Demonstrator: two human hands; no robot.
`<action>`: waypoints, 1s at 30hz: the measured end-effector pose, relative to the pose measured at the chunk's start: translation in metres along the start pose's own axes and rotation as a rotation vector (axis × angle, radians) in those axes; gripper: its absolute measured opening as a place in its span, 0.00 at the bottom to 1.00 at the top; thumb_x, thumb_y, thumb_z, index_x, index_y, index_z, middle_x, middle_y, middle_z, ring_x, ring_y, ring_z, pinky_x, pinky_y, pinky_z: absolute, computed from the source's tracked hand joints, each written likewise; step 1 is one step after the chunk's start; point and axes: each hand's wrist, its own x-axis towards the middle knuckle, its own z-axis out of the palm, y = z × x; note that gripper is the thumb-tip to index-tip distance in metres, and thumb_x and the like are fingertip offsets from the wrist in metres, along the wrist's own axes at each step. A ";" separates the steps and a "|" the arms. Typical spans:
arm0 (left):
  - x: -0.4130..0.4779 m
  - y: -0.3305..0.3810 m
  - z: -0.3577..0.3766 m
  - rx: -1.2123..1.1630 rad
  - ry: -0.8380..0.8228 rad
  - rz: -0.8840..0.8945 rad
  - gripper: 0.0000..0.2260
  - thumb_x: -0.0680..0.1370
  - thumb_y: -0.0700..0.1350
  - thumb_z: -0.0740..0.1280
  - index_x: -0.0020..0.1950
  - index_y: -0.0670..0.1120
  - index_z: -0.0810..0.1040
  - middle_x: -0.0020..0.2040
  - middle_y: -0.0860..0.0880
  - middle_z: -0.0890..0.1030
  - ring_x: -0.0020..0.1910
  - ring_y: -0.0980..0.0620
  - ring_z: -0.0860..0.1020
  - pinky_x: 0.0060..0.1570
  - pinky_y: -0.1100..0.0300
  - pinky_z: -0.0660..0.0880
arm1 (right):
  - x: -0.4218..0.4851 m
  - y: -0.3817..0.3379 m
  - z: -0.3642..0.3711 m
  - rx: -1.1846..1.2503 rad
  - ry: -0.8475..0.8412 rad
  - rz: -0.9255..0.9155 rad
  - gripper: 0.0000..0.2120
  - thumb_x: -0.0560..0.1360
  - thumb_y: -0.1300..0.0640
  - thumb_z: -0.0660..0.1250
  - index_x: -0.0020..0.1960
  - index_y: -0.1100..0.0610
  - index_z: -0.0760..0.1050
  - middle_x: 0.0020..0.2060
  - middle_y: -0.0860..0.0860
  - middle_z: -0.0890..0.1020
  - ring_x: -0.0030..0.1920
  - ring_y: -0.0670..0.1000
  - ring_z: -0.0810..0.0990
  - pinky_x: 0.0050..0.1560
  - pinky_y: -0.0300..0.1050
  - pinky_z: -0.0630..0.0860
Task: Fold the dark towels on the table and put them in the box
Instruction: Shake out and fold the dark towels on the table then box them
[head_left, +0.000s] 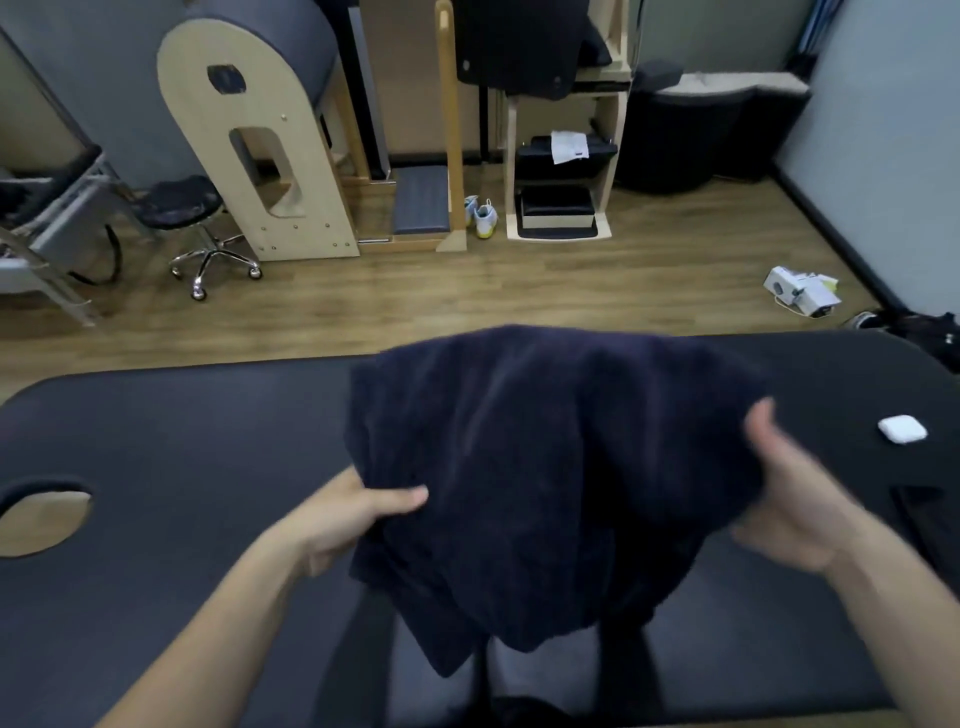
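Holding one dark towel (545, 467) up over the tabletop (182, 441), bunched and draped, with its lower corner hanging toward the near edge and its upper fold rising past the far edge of the padded surface. Left hand (358, 514) on the towel's left border, gripping it: thumb laid flat across the front of the cloth, fingers hidden behind it. Right hand (800, 499) on the towel's right border, thumb raised against the fabric; heavily motion-blurred, so probably a pinch grip on the edge, finger positions not readable. Both forearms bare, entering from the bottom of the view. Oval cut-out (44, 519) near the left end of the tabletop, showing wood floor (571, 291) through it. Small white case (903, 429) lying flat on the tabletop to the right of the right hand, apart from the towel. Beyond the tabletop, on the floor: rolling stool (192, 208) at left, arched wooden frame (260, 156) just beside it, pair of pale shoes (480, 215) near centre, white carton with papers (800, 291) at right.
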 end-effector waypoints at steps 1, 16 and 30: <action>-0.003 0.004 0.002 0.015 -0.009 -0.007 0.25 0.66 0.47 0.80 0.62 0.46 0.80 0.58 0.46 0.84 0.58 0.45 0.82 0.52 0.52 0.78 | -0.001 0.005 -0.009 -0.044 -0.031 0.126 0.45 0.55 0.36 0.83 0.65 0.59 0.79 0.65 0.60 0.79 0.60 0.55 0.82 0.52 0.50 0.82; -0.005 0.024 -0.040 -0.310 0.099 0.319 0.35 0.54 0.54 0.85 0.56 0.39 0.83 0.55 0.39 0.84 0.51 0.46 0.83 0.51 0.54 0.81 | -0.015 -0.043 -0.007 -0.344 0.116 -0.089 0.32 0.54 0.45 0.86 0.51 0.62 0.85 0.53 0.63 0.84 0.54 0.58 0.85 0.49 0.50 0.83; 0.004 0.073 -0.014 -0.714 -0.022 0.408 0.20 0.74 0.54 0.68 0.61 0.43 0.81 0.63 0.43 0.81 0.60 0.45 0.81 0.61 0.49 0.76 | -0.002 -0.076 0.016 -0.124 0.269 -0.243 0.18 0.68 0.49 0.71 0.52 0.58 0.86 0.55 0.56 0.85 0.52 0.52 0.86 0.43 0.46 0.84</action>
